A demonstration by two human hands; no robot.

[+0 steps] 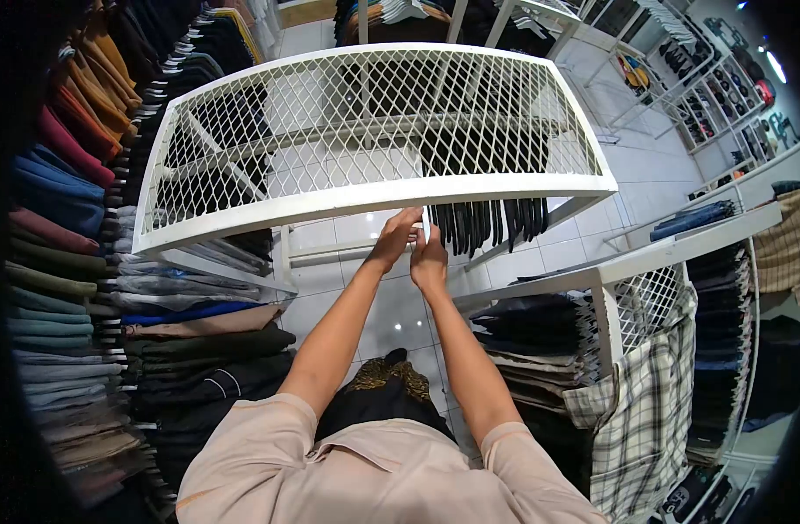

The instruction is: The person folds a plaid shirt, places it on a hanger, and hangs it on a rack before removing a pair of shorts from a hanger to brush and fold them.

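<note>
Both my arms reach forward under the front edge of a white rack with a mesh top (378, 194). My left hand (394, 239) has its fingers curled inward, close beside the right. My right hand (429, 259) pinches around a narrow white strip (426, 224) just below the rack's edge; what it belongs to is not clear. The left fingertips meet this strip or lie right by it. Immediately right of my hands, several dark garments on hangers (487, 229) hang from the bar beneath the mesh.
Folded and hung clothes in many colours (64, 192) line the left side. On the right stands another white rack (605, 301) with dark garments and a checked shirt (644, 410). White floor tiles (391, 323) run between them. Farther shelves (723, 105) stand at upper right.
</note>
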